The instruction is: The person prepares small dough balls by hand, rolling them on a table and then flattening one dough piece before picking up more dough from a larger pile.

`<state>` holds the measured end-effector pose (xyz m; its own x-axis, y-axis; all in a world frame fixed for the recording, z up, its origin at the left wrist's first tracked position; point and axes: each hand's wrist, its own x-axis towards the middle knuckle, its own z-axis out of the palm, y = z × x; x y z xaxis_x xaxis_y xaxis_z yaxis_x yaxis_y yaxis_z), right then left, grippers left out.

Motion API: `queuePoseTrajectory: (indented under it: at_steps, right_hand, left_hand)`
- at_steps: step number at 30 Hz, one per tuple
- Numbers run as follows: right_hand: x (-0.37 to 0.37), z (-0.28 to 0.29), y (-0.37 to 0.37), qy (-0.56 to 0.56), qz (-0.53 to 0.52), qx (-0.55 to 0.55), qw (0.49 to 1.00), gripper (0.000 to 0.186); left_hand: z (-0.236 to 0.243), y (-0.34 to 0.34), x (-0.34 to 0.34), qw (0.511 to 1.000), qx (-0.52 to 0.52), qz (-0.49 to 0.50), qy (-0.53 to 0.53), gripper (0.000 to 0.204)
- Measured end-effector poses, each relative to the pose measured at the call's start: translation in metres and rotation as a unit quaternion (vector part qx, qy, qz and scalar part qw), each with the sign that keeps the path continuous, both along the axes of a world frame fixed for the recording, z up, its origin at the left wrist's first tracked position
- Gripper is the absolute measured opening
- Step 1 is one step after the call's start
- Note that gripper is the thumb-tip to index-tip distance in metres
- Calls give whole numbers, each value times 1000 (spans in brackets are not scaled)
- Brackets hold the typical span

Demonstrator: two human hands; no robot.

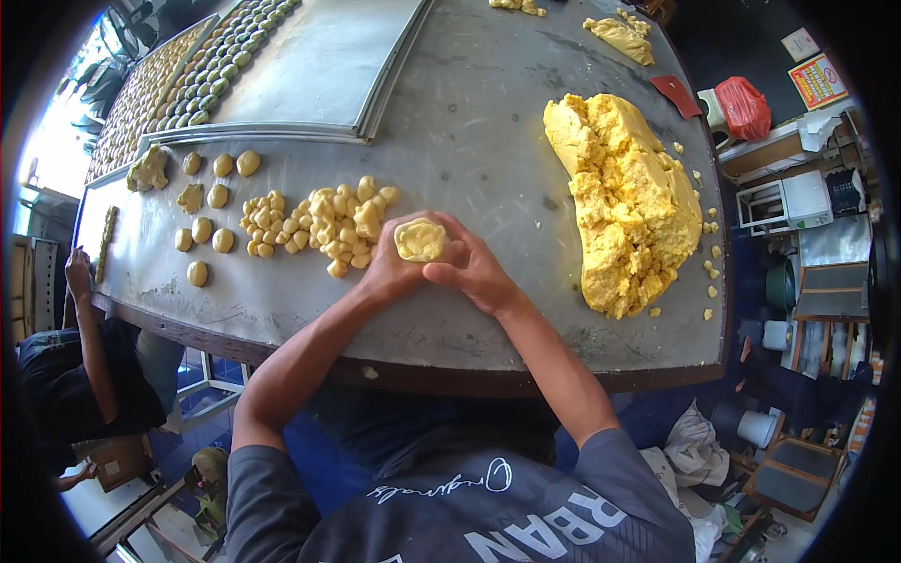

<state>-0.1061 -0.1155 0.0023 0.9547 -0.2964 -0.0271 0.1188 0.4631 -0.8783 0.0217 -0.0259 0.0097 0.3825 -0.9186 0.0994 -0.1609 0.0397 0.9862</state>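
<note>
Over the near middle of the metal table, both hands meet around a flattened, cup-shaped piece of pale yellow dough (419, 241). My left hand (387, 269) cups it from the left and below. On the other side my right hand (481, 274) curls round its edge, with the thumb near the rim; some fingers are hidden. Just left of the hands lies a pile of small dough pieces (345, 214). Several larger smooth dough balls (222, 241) sit farther left. A big crumbly mound of yellow dough (631, 211) rests to the right.
Trays (361, 127) stand at the far left, some filled with rows of small rounded pieces (223, 70). A red flat scraper-like piece (676, 96) lies near the right edge. Another person's arm (89, 328) reaches the table's left end. Crumbs dot the metal tabletop (488, 169).
</note>
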Motion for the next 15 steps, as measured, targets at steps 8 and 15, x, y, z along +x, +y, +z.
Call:
queuePoseTrajectory:
  at_steps: [8, 15]
  right_hand:
    - [1, -4, -5, 46, -30, 71, 996, 62]
    - [-1, 3, -2, 60, -17, -21, 998, 39]
  left_hand:
    - [-10, 1, 2, 998, -39, -26, -31, 21]
    - [-6, 3, -3, 995, -13, -52, -89, 23]
